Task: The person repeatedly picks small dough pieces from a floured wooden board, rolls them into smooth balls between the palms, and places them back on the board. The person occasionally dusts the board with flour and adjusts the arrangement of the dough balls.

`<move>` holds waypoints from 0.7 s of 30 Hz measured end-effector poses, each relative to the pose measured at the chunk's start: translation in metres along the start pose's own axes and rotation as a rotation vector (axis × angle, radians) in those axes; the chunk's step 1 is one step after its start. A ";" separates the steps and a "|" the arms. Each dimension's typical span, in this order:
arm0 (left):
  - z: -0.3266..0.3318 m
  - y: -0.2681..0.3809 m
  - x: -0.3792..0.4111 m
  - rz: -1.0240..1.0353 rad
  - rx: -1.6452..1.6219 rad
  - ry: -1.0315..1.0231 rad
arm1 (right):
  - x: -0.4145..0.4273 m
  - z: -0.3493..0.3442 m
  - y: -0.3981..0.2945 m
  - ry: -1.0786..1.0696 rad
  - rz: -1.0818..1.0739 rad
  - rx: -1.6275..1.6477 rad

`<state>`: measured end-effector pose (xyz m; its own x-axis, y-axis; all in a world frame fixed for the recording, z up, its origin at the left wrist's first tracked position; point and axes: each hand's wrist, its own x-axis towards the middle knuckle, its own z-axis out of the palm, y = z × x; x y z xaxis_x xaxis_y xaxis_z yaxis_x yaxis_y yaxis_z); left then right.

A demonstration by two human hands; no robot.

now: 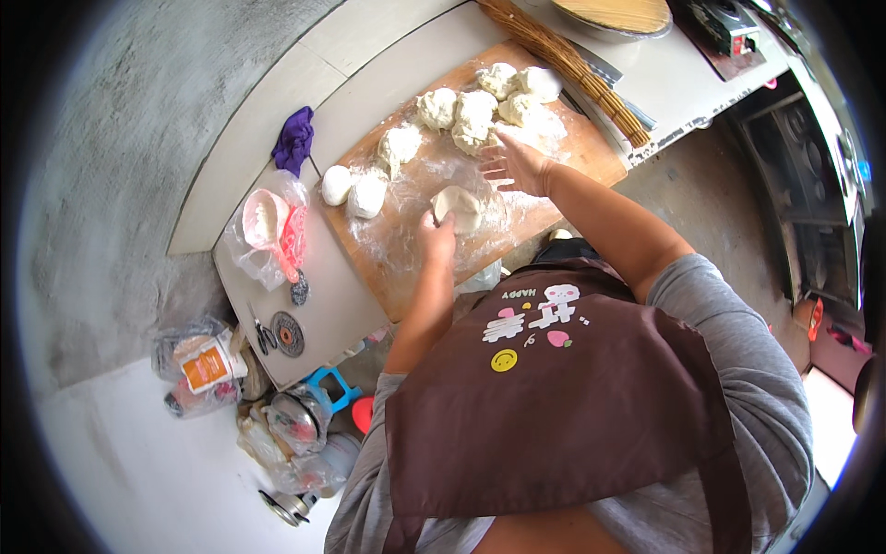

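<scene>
My left hand (438, 235) grips the near left edge of a flattened round of dough (457, 209) over the floured wooden board (387, 266). My right hand (516, 165) is spread, palm partly visible, up and to the right of that round, with nothing in it. Just beyond its fingers lie rough lumps of dough (475, 118), and more lumps (538, 84) rest at the board's far right. Another rough lump (399, 145) sits farther left. Two smooth dough balls (336, 185) (367, 195) lie side by side at the board's left edge.
At the left are a purple cloth (294, 140), a pink scoop holding white powder (265, 219) on a plastic bag, scissors (263, 336) and a dark disc (287, 334). A straw bundle (574, 69) lies along the far right. Beyond it stand a covered bowl (616, 15) and a stove (730, 28).
</scene>
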<state>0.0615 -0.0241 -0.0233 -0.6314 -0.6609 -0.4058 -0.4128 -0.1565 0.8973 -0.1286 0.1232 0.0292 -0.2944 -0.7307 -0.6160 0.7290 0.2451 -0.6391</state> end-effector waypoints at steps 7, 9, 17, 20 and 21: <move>0.014 0.041 -0.053 0.622 1.020 0.144 | 0.001 -0.030 0.008 -0.207 0.041 0.225; 0.028 0.045 -0.060 0.725 1.146 0.064 | 0.005 -0.039 0.012 -0.171 0.013 0.131; 0.064 0.010 -0.077 0.626 1.194 -0.105 | 0.005 -0.079 0.031 -0.245 -0.059 -0.020; 0.068 0.010 -0.064 0.646 1.245 -0.092 | -0.001 -0.079 0.026 -0.218 -0.011 0.058; 0.070 0.012 -0.060 0.655 1.266 -0.088 | -0.001 -0.082 0.026 -0.244 0.000 0.080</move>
<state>0.0485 0.0651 -0.0001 -0.9526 -0.3020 -0.0372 -0.3036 0.9347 0.1848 -0.1604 0.1826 -0.0248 -0.1438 -0.8653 -0.4803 0.7784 0.2008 -0.5948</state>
